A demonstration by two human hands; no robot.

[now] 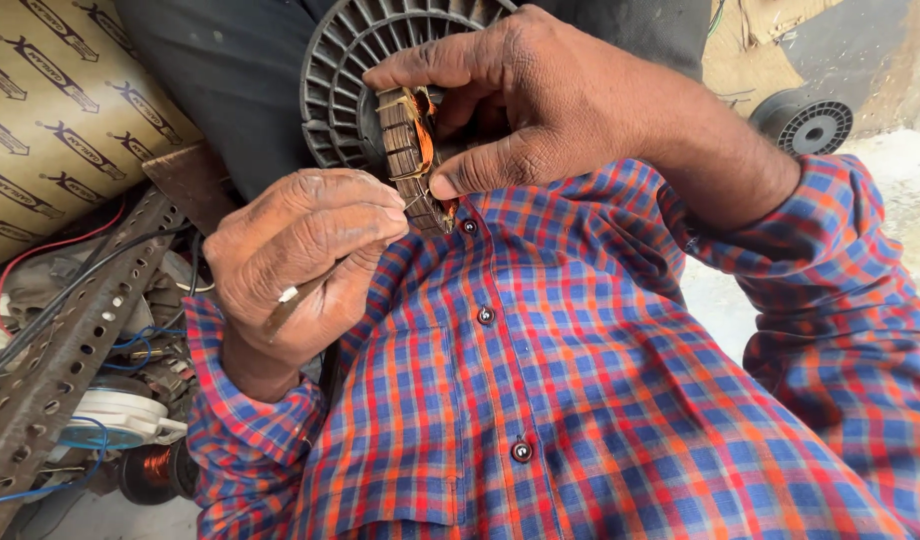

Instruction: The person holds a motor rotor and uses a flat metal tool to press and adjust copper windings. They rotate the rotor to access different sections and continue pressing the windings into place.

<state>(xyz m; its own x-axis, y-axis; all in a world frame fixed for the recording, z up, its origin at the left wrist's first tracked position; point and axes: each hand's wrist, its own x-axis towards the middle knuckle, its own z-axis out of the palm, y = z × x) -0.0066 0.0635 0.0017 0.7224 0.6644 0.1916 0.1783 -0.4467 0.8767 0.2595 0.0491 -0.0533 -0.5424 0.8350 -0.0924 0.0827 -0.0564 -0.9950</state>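
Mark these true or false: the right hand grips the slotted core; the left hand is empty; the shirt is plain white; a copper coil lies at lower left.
1. The right hand grips the slotted core. True.
2. The left hand is empty. False: it holds a thin tool against the core.
3. The shirt is plain white. False: it is red and blue check.
4. A copper coil lies at lower left. True.

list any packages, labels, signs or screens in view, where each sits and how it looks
Printed roll or wrap: upper left, behind the left hand; curved tan surface with a repeating dark logo pattern in slanted rows.
No signs, screens or other labels show.
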